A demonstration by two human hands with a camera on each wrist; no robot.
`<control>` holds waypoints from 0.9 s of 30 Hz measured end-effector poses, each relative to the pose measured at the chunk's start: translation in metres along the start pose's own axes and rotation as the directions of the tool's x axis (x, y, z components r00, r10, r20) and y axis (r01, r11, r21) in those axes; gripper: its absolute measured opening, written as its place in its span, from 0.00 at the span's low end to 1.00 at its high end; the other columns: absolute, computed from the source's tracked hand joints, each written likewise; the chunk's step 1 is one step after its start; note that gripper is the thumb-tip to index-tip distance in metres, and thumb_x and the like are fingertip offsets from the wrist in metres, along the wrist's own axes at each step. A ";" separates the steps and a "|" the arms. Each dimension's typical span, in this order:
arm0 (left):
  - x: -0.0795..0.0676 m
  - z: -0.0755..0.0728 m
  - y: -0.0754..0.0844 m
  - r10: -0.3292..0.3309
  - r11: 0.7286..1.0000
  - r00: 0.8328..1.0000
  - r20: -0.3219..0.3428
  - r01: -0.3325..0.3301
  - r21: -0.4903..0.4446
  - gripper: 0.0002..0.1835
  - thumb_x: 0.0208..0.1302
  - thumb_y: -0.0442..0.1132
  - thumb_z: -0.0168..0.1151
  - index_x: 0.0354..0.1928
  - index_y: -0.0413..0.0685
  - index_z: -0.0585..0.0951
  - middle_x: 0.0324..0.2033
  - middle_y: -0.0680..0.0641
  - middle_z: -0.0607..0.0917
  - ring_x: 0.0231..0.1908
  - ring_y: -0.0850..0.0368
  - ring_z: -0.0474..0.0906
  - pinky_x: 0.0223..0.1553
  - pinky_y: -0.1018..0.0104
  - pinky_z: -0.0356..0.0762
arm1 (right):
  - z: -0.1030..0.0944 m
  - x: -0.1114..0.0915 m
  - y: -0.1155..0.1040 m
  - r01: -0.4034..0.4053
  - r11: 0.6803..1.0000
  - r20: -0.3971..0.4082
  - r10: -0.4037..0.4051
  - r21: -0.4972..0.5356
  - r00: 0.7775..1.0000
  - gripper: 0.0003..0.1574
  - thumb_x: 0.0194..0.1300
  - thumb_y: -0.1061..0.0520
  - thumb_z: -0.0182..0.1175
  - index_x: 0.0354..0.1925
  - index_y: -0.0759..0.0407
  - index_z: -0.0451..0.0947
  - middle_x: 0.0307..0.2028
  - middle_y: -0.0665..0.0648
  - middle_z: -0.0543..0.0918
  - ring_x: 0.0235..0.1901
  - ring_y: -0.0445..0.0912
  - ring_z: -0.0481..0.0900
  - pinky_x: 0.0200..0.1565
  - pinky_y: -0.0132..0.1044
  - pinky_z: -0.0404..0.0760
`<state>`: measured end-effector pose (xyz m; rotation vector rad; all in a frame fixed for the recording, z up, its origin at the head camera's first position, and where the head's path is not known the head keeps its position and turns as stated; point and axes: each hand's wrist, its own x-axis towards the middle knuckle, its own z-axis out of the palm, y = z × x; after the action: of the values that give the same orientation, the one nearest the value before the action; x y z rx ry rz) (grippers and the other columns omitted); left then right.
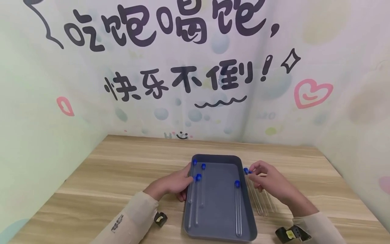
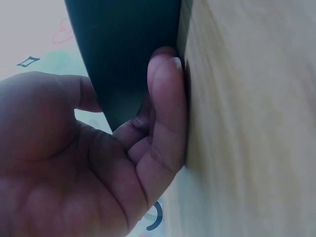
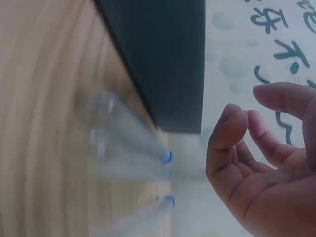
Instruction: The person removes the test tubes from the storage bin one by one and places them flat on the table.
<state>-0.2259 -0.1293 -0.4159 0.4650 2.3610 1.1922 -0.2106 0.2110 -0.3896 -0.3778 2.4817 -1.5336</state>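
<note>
The head view shows the left hand (image 1: 178,183) gripping the grey tray (image 1: 217,203), capped tubes (image 1: 238,210) inside it and outer tubes (image 1: 255,196) to its right; the left wrist view, curled fingers (image 2: 168,108) against it; the right wrist view, the right hand (image 3: 266,168) empty beside it, thumb and fingertips parted.

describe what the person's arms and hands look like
The left hand and right hand are bare. The left sleeve and right sleeve are cream; the left bears a dark, illegible marking. The left wrist camera and right wrist camera are black, the right one with a yellow label.
</note>
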 end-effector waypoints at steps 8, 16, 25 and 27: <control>0.001 0.001 -0.002 0.000 1.000 1.000 -0.005 0.000 0.000 0.36 0.78 0.42 0.42 0.80 0.59 0.40 0.17 0.42 0.79 0.13 0.54 0.77 0.16 0.60 0.83 | 0.030 0.005 -0.024 0.026 0.996 0.073 -0.032 0.087 0.997 0.18 0.72 0.56 0.59 0.53 0.64 0.67 0.38 0.61 0.76 0.30 0.48 0.77 0.31 0.39 0.83; 0.003 0.002 -0.003 0.021 1.000 1.000 0.007 -0.021 0.014 0.36 0.78 0.44 0.42 0.81 0.59 0.41 0.17 0.44 0.78 0.13 0.53 0.77 0.16 0.60 0.82 | 0.048 0.009 -0.039 0.004 0.987 0.134 -0.026 0.159 0.991 0.20 0.73 0.53 0.59 0.56 0.60 0.68 0.38 0.57 0.76 0.34 0.54 0.80 0.35 0.42 0.85; 0.002 -0.001 -0.003 0.020 1.000 1.000 0.003 -0.020 0.017 0.35 0.78 0.43 0.43 0.80 0.55 0.43 0.16 0.44 0.78 0.13 0.55 0.77 0.16 0.60 0.82 | 0.046 0.012 -0.053 0.043 0.987 0.131 -0.063 0.152 0.989 0.21 0.72 0.54 0.59 0.57 0.63 0.68 0.37 0.57 0.77 0.31 0.50 0.79 0.34 0.42 0.85; 0.001 -0.001 -0.003 0.022 1.000 1.000 0.002 -0.022 0.014 0.35 0.78 0.43 0.43 0.80 0.56 0.43 0.16 0.44 0.78 0.13 0.55 0.77 0.16 0.60 0.83 | 0.047 0.013 -0.059 0.049 0.988 0.128 -0.068 0.149 0.989 0.22 0.72 0.54 0.60 0.57 0.63 0.68 0.37 0.57 0.77 0.30 0.50 0.78 0.34 0.43 0.85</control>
<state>-0.2278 -0.1308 -0.4180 0.4980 2.3694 1.1855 -0.2026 0.1416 -0.3579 -0.5151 2.2607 -1.6431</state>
